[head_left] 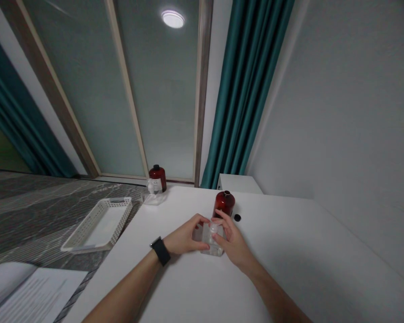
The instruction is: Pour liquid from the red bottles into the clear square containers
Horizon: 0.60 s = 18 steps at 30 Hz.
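- Clear small bottle (212,242) stood upright on the white table (289,269), directly in front of me and caught between my 2 hands, so its long axis ran straight up toward my fingertips.
- My left hand (185,237) wrapped its left side, fingers curled closed around the body, thumb reaching toward the top.
- My right hand (232,242) pressed in from the other side, its fingers pinched at the neck and cap area; whether the cap was on or off I could not tell, as the fingers covered it.
- Both hands were equally near and both touched the bottle; neither had any reach left to make.
- On my left wrist sat a black watch (160,250).
- Just behind the clear bottle, almost touching my right fingertips, stood 1 dark red bottle (223,204), upright and with its mouth seemingly open.
- A small black cap (237,217) lay on the table just to the right of that red bottle.
- Farther back, near the table's far left corner, a second dark red bottle (157,177) stood beside a clear container (152,193).
- Off the table's left edge rested a white basket (101,224), and nearer to me some papers (30,296).
- Teal curtains (249,89) hung behind.
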Motion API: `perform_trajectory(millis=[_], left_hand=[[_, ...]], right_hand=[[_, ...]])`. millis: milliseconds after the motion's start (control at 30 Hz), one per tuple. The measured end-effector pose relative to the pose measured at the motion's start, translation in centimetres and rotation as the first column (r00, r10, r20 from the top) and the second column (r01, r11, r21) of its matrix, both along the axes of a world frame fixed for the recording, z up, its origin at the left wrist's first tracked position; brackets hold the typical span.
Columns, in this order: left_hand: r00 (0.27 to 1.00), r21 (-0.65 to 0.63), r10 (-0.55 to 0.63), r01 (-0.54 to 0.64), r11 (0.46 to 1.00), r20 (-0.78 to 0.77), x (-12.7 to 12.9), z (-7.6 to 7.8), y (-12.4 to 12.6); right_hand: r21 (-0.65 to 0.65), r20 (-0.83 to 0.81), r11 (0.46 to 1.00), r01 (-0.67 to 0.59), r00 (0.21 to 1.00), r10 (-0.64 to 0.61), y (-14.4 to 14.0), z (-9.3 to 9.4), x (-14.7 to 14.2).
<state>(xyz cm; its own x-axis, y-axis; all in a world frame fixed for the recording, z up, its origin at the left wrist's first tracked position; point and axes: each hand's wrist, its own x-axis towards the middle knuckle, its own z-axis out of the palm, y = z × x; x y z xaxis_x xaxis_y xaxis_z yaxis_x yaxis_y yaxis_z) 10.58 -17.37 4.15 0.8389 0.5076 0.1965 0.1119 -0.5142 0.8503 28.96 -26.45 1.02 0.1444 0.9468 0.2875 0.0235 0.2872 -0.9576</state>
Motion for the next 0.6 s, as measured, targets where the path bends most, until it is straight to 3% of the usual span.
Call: perform_trajectory(millis=[67,133,333,533,600], left_hand=[[1.0,-0.032,-0.03,0.03,0.999,0.006,-0.1,0.1,0.2],[0.999,-0.04,-0.031,0.031,0.999,0.007,-0.1,0.2,0.2],[0.996,0.028,0.088,-0.087,0.996,-0.004,0.2,0.1,-1.0],[1.0,-0.06,-0.011,0.011,0.998,-0.001,-0.3,0.2,-0.2],[1.0,-0.064,-0.025,0.025,0.998,0.009,-0.4,0.3,0.0]], right_hand=[[-0.028,0.011,0.991,-0.128,0.992,0.128,0.2,0.6,0.5],[-0.051,0.035,0.986,-0.162,0.986,0.164,0.2,0.8,0.8],[-0.023,0.06,0.996,0.091,0.994,-0.09,-0.1,-0.3,-0.2],[-0.005,-0.006,0.992,-0.127,0.992,0.127,0.0,0.9,0.2],[-0.004,-0.002,0.989,-0.148,0.989,0.148,0.0,1.3,0.3]])
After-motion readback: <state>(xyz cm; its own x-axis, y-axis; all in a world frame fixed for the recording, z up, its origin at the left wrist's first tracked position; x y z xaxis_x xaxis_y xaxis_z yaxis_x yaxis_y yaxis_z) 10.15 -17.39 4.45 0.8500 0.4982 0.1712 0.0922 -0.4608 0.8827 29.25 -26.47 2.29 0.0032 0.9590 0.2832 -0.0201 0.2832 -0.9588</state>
